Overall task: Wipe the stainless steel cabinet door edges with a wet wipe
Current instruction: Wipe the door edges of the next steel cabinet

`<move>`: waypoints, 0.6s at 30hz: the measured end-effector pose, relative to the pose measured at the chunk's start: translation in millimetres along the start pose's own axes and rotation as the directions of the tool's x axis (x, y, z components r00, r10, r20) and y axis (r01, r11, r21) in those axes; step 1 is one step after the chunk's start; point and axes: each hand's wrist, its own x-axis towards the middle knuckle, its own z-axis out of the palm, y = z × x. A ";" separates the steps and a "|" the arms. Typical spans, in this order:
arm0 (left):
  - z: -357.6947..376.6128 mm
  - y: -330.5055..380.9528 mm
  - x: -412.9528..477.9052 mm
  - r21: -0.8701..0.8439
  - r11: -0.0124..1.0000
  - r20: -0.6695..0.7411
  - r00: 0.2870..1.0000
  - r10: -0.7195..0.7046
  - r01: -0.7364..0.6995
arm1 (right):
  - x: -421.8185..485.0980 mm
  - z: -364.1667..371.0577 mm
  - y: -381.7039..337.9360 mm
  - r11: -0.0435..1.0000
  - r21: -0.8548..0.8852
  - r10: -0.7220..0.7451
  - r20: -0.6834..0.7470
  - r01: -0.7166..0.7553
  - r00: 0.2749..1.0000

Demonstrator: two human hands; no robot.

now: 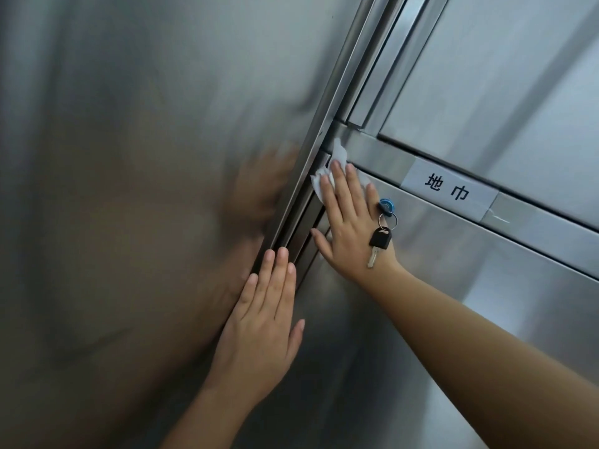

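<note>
My right hand [348,222] lies flat on the upper left corner of a stainless steel cabinet door [453,270], pressing a crumpled white wet wipe [338,157] under its fingertips against the door's top edge. The wipe sticks out above and left of the fingers. My left hand [262,322] rests flat and open, fingers together, on the large steel panel [113,189] at the left, its fingertips at the vertical seam [301,202] between panel and door.
A blue lock [386,205] with a key ring and a black-headed key [380,241] hangs just right of my right hand. A taped label with black characters [449,187] sits on the horizontal rail. Another steel door [502,76] is above.
</note>
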 end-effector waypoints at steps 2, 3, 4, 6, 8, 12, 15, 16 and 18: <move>0.0 0.4 -0.2 -0.009 1.000 -0.010 1.000 -0.001 0.001 | -5.9 -0.8 1.0 0.994 -0.110 0.003 0.045 0.002 0.999; 0.2 0.5 -0.1 -0.009 1.000 -0.015 1.000 -0.002 0.001 | -8.1 -1.6 1.4 0.984 -0.175 0.009 0.063 0.003 0.998; 0.5 0.6 0.0 -0.008 1.000 -0.018 1.000 -0.001 0.001 | -9.6 -2.8 1.5 0.973 -0.230 0.014 0.079 0.004 0.997; 1.1 0.5 -0.3 -0.003 1.000 -0.023 1.000 0.001 -0.001 | -11.5 -5.2 0.3 0.960 -0.281 0.015 0.098 0.013 0.995; 2.0 -0.1 -0.8 0.004 1.000 -0.029 1.000 0.007 -0.007 | -12.6 -6.0 -1.5 0.952 -0.305 0.006 0.101 0.025 0.995; 4.7 -2.4 -2.9 0.006 1.000 -0.034 0.999 0.026 -0.026 | -12.8 -5.7 -2.4 0.954 -0.292 -0.041 0.091 0.066 0.995; 7.1 -3.4 -3.8 0.010 0.999 -0.036 0.999 0.039 -0.038 | -17.6 -3.1 3.1 0.958 -0.235 -0.149 0.074 0.162 0.986; 8.0 -3.6 -4.0 0.007 0.999 -0.038 0.999 0.039 -0.038 | -20.3 -2.0 5.7 0.950 -0.237 -0.192 0.077 0.205 0.978; 10.0 -3.8 -4.0 0.004 0.999 -0.044 0.998 0.036 -0.036 | -24.3 -0.9 9.7 0.934 -0.242 -0.250 0.083 0.263 0.965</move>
